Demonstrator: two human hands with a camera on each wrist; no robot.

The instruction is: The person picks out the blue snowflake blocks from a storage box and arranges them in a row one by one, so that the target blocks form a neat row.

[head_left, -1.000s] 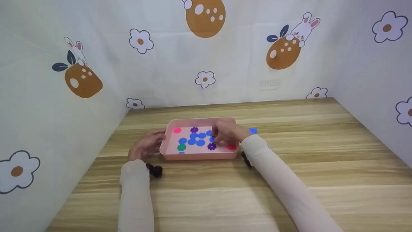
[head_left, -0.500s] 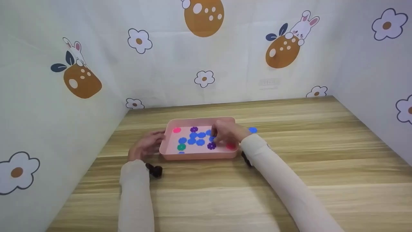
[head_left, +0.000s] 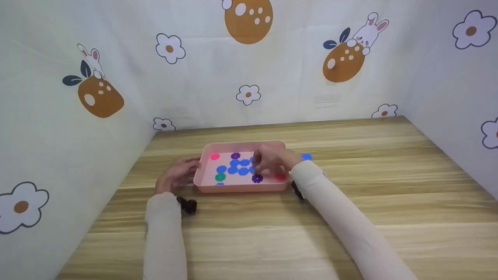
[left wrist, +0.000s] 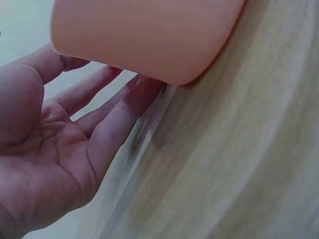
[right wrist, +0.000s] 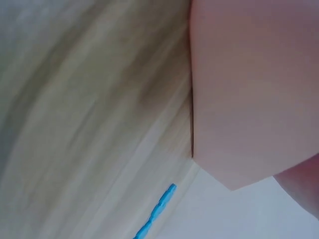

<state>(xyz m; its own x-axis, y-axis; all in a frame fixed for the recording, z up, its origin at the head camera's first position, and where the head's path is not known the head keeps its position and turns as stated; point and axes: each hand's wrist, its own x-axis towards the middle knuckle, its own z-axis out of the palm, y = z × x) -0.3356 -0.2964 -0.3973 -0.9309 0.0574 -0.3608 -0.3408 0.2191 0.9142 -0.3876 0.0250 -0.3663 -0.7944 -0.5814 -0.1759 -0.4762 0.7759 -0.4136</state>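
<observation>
A pink tray [head_left: 241, 188] is set on the surface [head_left: 241, 241], its left wall touched by the loosely extended fingers of the left hand [head_left: 175, 177]. The right hand [head_left: 272, 158] is held with bent fingers inside the tray's right half, beside blue flower pieces [head_left: 233, 170] and a near purple piece [head_left: 257, 178]; whether anything is pinched cannot be told. Another blue piece [head_left: 306, 156] is seen to the tray's right.

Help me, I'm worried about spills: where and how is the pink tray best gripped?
The pink tray is probably best held by both short end walls, coming from outside left and right. It is open and raised-walled all round, with small flat pieces lying on its floor, favouring a level two-sided hold. The left hand is at the left wall.
</observation>
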